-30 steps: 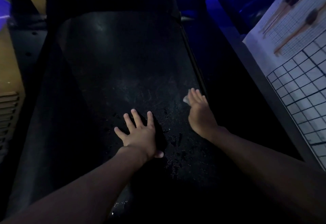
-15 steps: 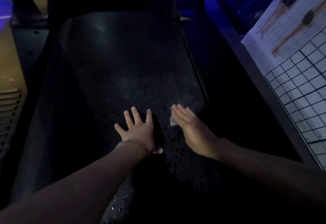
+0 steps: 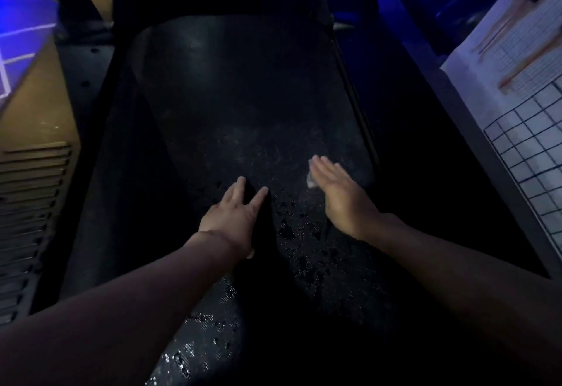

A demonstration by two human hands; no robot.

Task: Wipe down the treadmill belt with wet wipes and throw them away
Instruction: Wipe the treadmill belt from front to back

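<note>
The black treadmill belt [image 3: 243, 96] runs away from me down the middle of the dim scene, with wet beads glinting on its near part. My right hand [image 3: 343, 197] lies flat on the belt with straight fingers, pressing a pale wet wipe [image 3: 310, 181]. Only a small corner of the wipe shows at the hand's left side. My left hand [image 3: 234, 218] rests flat on the belt just left of it, fingers spread and straight, holding nothing.
A dark side rail [image 3: 355, 105] edges the belt on the right. A yellow panel with vent slats [image 3: 33, 178] stands on the left. On the right lies a white sheet with a printed grid [image 3: 529, 118].
My right hand slid the wipe left towards the left hand, then back out to the right and a little farther up the belt. The left hand stayed put, its fingers drawn closer together.
</note>
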